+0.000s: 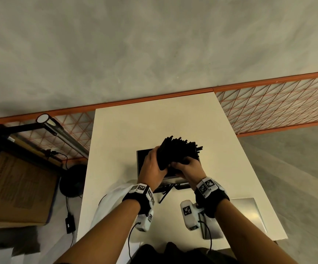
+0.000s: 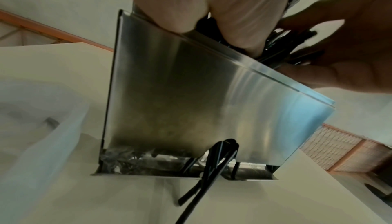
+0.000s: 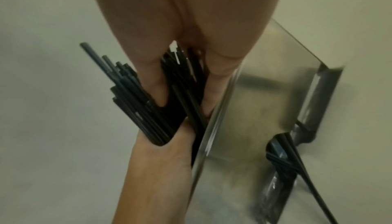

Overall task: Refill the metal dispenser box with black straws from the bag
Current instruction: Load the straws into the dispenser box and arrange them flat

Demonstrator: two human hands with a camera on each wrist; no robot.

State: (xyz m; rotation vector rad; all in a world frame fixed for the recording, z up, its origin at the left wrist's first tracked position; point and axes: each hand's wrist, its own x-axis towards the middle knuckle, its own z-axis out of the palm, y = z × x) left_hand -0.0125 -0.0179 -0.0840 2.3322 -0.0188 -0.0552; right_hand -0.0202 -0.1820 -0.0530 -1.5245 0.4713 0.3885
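A thick bundle of black straws (image 1: 179, 151) is held in both hands over the open top of the metal dispenser box (image 1: 141, 161), which stands on the white table (image 1: 221, 149). My left hand (image 1: 154, 157) grips the bundle's left side and my right hand (image 1: 183, 164) grips it from the near right. In the left wrist view my left fingers (image 2: 201, 1) curl over the straws (image 2: 282, 51) at the box's (image 2: 191, 93) top edge. A few loose straws (image 2: 212, 169) poke out of the bottom tray. The right wrist view shows the straws (image 3: 144, 110) slanting beside the box (image 3: 265, 101).
The white plastic bag (image 1: 112, 199) lies on the table at my left forearm. A flat metal lid (image 1: 249, 212) lies at the near right. An orange wire rack (image 1: 278, 103) runs behind the table. A cardboard box (image 1: 17, 187) and a lamp (image 1: 63, 134) are at the left.
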